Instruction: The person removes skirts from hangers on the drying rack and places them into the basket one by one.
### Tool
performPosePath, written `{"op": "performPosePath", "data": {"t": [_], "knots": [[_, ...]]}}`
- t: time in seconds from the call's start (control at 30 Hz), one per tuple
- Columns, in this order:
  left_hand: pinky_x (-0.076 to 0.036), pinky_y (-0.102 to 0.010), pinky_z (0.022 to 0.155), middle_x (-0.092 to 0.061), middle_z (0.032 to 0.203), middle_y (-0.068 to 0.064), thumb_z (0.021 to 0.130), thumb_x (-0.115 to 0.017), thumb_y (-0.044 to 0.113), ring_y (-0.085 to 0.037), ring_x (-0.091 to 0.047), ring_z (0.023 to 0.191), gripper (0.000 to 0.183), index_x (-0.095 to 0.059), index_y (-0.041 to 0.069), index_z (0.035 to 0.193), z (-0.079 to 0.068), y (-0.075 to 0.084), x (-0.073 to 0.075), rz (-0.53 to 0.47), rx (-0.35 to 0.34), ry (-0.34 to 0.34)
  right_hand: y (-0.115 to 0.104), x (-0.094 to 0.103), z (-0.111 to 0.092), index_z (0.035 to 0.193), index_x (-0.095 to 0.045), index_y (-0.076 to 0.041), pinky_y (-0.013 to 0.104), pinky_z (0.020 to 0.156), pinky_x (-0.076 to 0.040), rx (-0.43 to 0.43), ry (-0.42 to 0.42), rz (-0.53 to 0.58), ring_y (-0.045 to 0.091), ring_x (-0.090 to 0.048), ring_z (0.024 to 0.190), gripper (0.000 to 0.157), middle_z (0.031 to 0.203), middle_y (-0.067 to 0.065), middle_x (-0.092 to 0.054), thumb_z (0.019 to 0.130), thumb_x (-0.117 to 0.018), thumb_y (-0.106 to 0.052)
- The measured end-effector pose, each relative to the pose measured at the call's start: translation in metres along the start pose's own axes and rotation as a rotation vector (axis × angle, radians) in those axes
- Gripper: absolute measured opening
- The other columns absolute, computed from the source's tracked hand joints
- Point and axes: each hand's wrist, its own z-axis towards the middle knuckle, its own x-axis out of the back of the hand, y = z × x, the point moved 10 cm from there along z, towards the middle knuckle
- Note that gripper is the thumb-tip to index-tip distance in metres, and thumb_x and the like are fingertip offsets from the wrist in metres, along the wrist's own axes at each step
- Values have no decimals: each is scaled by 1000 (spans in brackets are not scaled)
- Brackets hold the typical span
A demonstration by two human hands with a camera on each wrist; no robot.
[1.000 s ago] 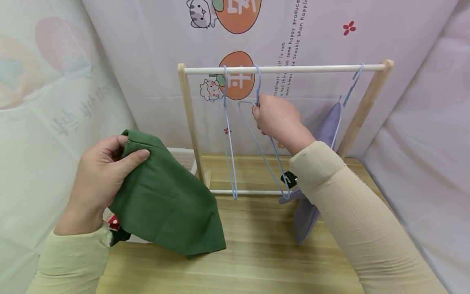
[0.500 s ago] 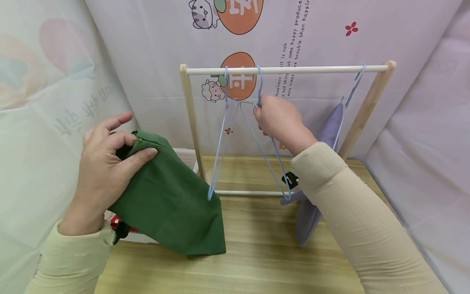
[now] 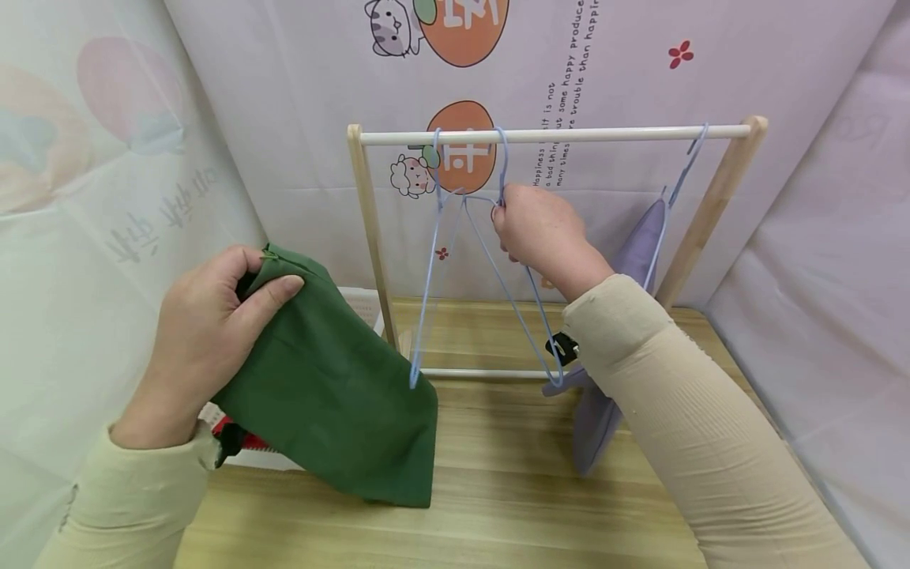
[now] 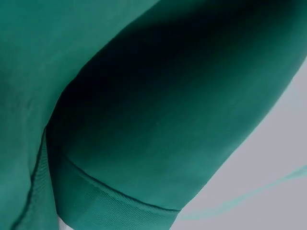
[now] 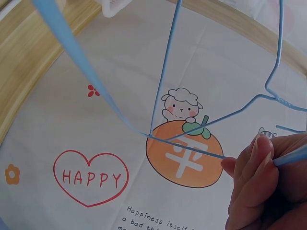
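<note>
Left hand [image 3: 195,340] has lowered its raised finger to the green cloth [image 3: 341,387].
It pinches the top edge; beyond, the right hand [image 3: 543,229] grips a blue hanger [image 5: 84,62] on the rail [image 3: 590,135]. Probably readying cloth to hang; next calls for spreading its opening.

Fruit [image 3: 462,148]: "平", head view, 12 o'clock
Backdrop [image 3: 618,79]: "Happiness itself is not", head view, 1 o'clock
Heart [image 5: 90,190]: "HAPPY", right-wrist view, 7:30

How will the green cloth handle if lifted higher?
Probably floppy: the green cloth hangs slack from the left hand. Likely light, since one hand holds it. It may gape: the left wrist view shows a hollow inside it.
</note>
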Motion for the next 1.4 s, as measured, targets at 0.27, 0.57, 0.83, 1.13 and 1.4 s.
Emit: {"op": "performPosePath", "data": {"t": [0.27, 0.57, 0.83, 1.13, 1.4], "knots": [[-37, -35, 57, -52, 73, -11, 108, -52, 45, -25, -48, 62, 49, -62, -3, 105, 4, 14, -1, 221, -184, 26, 0, 0, 0, 111, -59, -9, 42, 71, -49, 11, 1, 7, 24, -70, 81, 29, 86, 4, -75, 110, -36, -27], [-41, -44, 52, -52, 79, -18, 110, -52, 28, -31, -49, 64, 36, -56, -8, 106, 12, 27, -3, 312, -302, 36, 1, 0, 1, 111, -59, -9, 42, 72, -49, 6, -1, -2, 25, -70, 81, 28, 86, 4, -75, 110, -37, -26], [-47, -45, 73, -64, 90, -17, 85, -87, 19, -32, -60, 80, 44, -62, -5, 112, 29, 18, -12, 187, -215, -171, 2, 0, 2, 111, -58, -9, 43, 75, -50, 1, -11, -9, 25, -69, 83, 28, 86, 5, -75, 110, -37, -27], [-41, -28, 93, -66, 125, -9, 88, -85, 21, -24, -61, 106, 69, -52, 9, 147, 33, -3, -23, 82, -79, -545, 1, -1, 2, 112, -58, -9, 42, 74, -50, -2, -13, -9, 25, -70, 83, 28, 87, 5, -75, 110, -37, -27], [-40, -28, 103, -64, 134, -3, 101, -67, 11, -21, -62, 119, 66, -40, 24, 160, 27, -5, -23, 101, -179, -659, 1, 0, 3, 110, -58, -9, 43, 73, -50, -6, -8, -12, 26, -69, 83, 28, 85, 5, -75, 110, -37, -27]]}}
